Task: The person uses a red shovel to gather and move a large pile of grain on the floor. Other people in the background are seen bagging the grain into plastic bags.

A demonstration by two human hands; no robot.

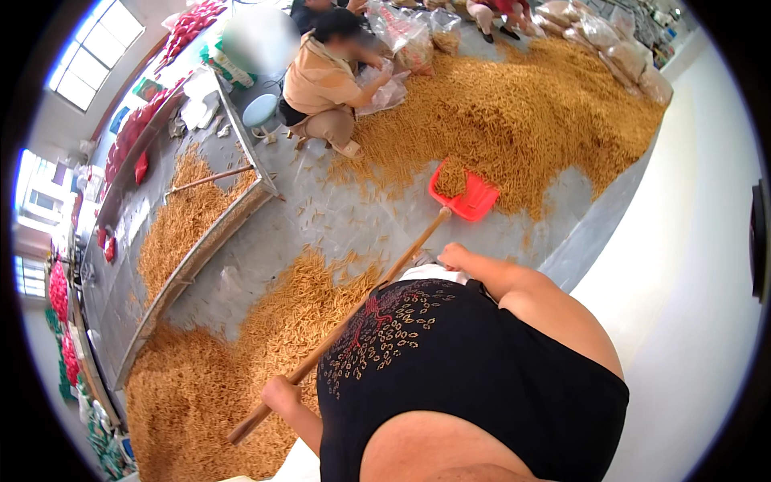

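My left hand [281, 395] is closed round a long wooden handle [337, 328] that slants up across the view beside my black top. At its far end a red shovel [479, 197] lies on the grey floor [381, 226], holding some yellow stick-shaped pieces [452, 178], at the edge of a big heap [586, 112] of the same pieces. My right hand [452, 255] is curled in front of my white lower clothing, off the handle; whatever it may hold is hidden. Another pile [185, 402] of pieces spreads under the handle at lower left.
A crouching co-worker [321, 96] handles a clear bag by a blue stool [261, 111]. Other people [494, 16] are farther back. A low metal-edged partition [210, 247] runs along the left, with a pole [210, 177] across pieces beyond it. Filled sacks [630, 60] line the back right beside a white wall.
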